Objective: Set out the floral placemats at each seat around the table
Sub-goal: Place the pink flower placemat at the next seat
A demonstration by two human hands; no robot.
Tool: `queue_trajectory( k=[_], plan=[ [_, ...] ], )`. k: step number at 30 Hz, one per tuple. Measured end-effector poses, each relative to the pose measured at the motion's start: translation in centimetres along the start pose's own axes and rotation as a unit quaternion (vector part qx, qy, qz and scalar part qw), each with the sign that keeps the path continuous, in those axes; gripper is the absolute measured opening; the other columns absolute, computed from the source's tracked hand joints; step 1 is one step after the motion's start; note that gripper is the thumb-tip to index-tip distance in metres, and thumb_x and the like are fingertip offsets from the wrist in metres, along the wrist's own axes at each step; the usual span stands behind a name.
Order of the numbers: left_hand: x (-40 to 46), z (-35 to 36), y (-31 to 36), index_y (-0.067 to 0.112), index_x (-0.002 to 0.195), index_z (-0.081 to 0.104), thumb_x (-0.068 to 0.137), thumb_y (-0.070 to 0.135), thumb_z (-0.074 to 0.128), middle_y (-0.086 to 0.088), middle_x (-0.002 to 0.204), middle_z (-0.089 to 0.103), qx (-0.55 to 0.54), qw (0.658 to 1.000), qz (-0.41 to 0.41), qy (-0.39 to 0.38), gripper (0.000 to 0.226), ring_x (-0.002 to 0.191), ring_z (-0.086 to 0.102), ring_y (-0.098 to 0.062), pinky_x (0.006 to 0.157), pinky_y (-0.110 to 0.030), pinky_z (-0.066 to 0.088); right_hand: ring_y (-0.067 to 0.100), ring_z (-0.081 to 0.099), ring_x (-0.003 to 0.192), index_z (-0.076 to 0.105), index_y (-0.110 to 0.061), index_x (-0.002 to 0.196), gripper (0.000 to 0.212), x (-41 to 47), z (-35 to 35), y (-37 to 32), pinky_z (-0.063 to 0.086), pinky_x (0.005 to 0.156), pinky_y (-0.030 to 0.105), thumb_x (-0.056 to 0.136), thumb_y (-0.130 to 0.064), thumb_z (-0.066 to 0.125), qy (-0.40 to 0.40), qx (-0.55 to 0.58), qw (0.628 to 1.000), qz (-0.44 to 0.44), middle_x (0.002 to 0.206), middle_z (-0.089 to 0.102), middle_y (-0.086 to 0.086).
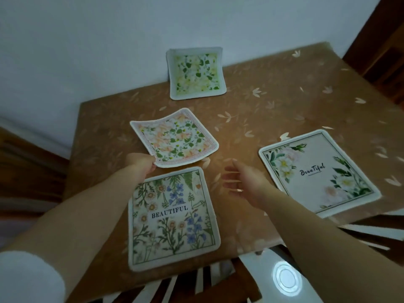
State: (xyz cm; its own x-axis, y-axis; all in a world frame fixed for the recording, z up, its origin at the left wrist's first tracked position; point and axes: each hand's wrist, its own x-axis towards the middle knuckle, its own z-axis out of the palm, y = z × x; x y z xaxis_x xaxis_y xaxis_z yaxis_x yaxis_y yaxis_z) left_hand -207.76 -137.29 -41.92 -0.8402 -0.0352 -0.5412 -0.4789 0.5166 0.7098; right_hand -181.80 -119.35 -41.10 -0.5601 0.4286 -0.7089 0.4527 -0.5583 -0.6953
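Note:
Several floral placemats are on the brown table. My left hand pinches the near corner of a peach-flowered placemat, which is lifted and curled above the table's left middle. Just below it lies a wildflower mat reading BEAUTIFUL at the near edge. A white-rose mat reading Beautiful lies flat at the right. A green and yellow mat leans against the wall at the back. My right hand hovers open over the table between the two near mats, holding nothing.
A white wall borders the table's far side. White chair slats and a glossy white chair part sit at the near edge. Dark wooden furniture stands at the upper right.

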Motion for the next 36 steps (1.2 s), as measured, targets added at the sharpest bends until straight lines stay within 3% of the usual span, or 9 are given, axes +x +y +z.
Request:
queue_trajectory(
  k=[4, 7, 9, 12, 15, 18, 22, 27, 36],
  plan=[
    [-3.0, -2.7, -1.2, 0.003, 0.099, 0.066, 0.091, -0.004, 0.068, -0.015, 0.096, 0.07, 0.004, 0.999, 0.031, -0.017, 0.011, 0.074, 0.069, -0.018, 0.056, -0.027, 0.061, 0.027, 0.069, 0.09, 0.069, -0.018, 0.112, 0.039, -3.2, 1.2, 2.9, 0.053, 0.075, 0.04, 0.103, -0.051, 0.05, -0.038, 0.009, 0.999, -0.034, 0.103, 0.072, 0.007],
    [-4.8, -4.5, -3.1, 0.009, 0.082, 0.057, 0.092, -0.003, 0.066, -0.01, 0.084, 0.07, 0.008, 0.999, 0.049, -0.014, 0.019, 0.073, 0.071, -0.019, 0.052, -0.028, 0.061, 0.027, 0.072, 0.091, 0.069, -0.018, 0.115, 0.042, -5.3, 2.1, 5.4, 0.056, 0.077, 0.041, 0.103, -0.052, 0.048, -0.049, 0.016, 0.998, -0.029, 0.107, 0.075, 0.007],
    [-5.4, -6.0, -4.3, 0.007, 0.078, 0.062, 0.091, 0.001, 0.069, -0.009, 0.084, 0.073, 0.042, 0.998, 0.047, 0.0, 0.016, 0.072, 0.073, -0.018, 0.06, -0.032, 0.064, 0.027, 0.073, 0.093, 0.069, -0.017, 0.116, 0.044, -6.8, 2.6, 6.9, 0.057, 0.079, 0.041, 0.101, -0.054, 0.048, -0.056, 0.023, 0.998, -0.023, 0.109, 0.076, 0.007],
    [-6.0, -8.6, -5.2, 0.005, 0.083, 0.068, 0.09, 0.002, 0.071, -0.013, 0.092, 0.075, 0.088, 0.995, 0.055, 0.007, 0.009, 0.081, 0.075, -0.024, 0.078, -0.046, 0.063, 0.026, 0.074, 0.095, 0.07, -0.02, 0.118, 0.048, -8.9, 3.2, 9.2, 0.057, 0.077, 0.04, 0.097, -0.058, 0.051, -0.055, 0.041, 0.997, -0.017, 0.112, 0.077, 0.006],
    [-6.2, -10.9, -5.9, 0.002, 0.087, 0.067, 0.088, -0.002, 0.072, -0.017, 0.101, 0.074, 0.094, 0.993, 0.073, 0.006, 0.006, 0.08, 0.074, -0.025, 0.067, -0.038, 0.063, 0.028, 0.075, 0.101, 0.071, -0.02, 0.116, 0.047, -10.3, 4.1, 10.7, 0.06, 0.082, 0.041, 0.098, -0.059, 0.051, -0.041, 0.043, 0.998, -0.017, 0.112, 0.078, 0.006],
    [-5.8, -12.9, -6.2, -0.002, 0.105, 0.07, 0.087, -0.005, 0.072, -0.015, 0.105, 0.071, 0.103, 0.991, 0.083, -0.01, 0.018, 0.087, 0.074, -0.027, 0.055, -0.03, 0.063, 0.027, 0.075, 0.096, 0.072, -0.018, 0.115, 0.044, -11.3, 6.2, 11.2, 0.059, 0.082, 0.042, 0.102, -0.054, 0.049, -0.02, 0.059, 0.998, -0.018, 0.111, 0.079, 0.008],
    [-2.6, -15.9, -6.0, -0.006, 0.108, 0.07, 0.086, -0.005, 0.073, -0.016, 0.102, 0.071, 0.129, 0.985, 0.103, -0.046, 0.022, 0.084, 0.073, -0.026, 0.062, -0.034, 0.063, 0.027, 0.074, 0.096, 0.071, -0.017, 0.115, 0.042, -11.9, 11.2, 11.1, 0.057, 0.084, 0.042, 0.102, -0.051, 0.05, -0.013, 0.046, 0.998, -0.03, 0.112, 0.078, 0.008],
    [4.0, -21.4, -4.9, 0.003, 0.08, 0.077, 0.078, 0.001, 0.077, -0.008, 0.072, 0.075, 0.219, 0.951, 0.209, -0.057, 0.003, 0.058, 0.074, -0.021, 0.068, -0.043, 0.066, 0.028, 0.072, 0.102, 0.069, -0.017, 0.119, 0.043, -11.1, 21.2, 11.6, 0.056, 0.091, 0.045, 0.104, -0.051, 0.047, 0.006, 0.046, 0.998, -0.047, 0.114, 0.076, 0.006],
    [12.3, -31.1, -2.5, 0.019, 0.089, 0.082, 0.08, 0.021, 0.084, 0.003, 0.076, 0.077, 0.344, 0.856, 0.349, -0.167, 0.01, 0.07, 0.075, -0.016, 0.075, -0.038, 0.065, 0.025, 0.074, 0.098, 0.071, -0.015, 0.117, 0.043, -11.1, 37.3, 12.5, 0.057, 0.086, 0.042, 0.104, -0.05, 0.049, 0.052, 0.038, 0.997, -0.042, 0.112, 0.077, 0.006]
  ],
)
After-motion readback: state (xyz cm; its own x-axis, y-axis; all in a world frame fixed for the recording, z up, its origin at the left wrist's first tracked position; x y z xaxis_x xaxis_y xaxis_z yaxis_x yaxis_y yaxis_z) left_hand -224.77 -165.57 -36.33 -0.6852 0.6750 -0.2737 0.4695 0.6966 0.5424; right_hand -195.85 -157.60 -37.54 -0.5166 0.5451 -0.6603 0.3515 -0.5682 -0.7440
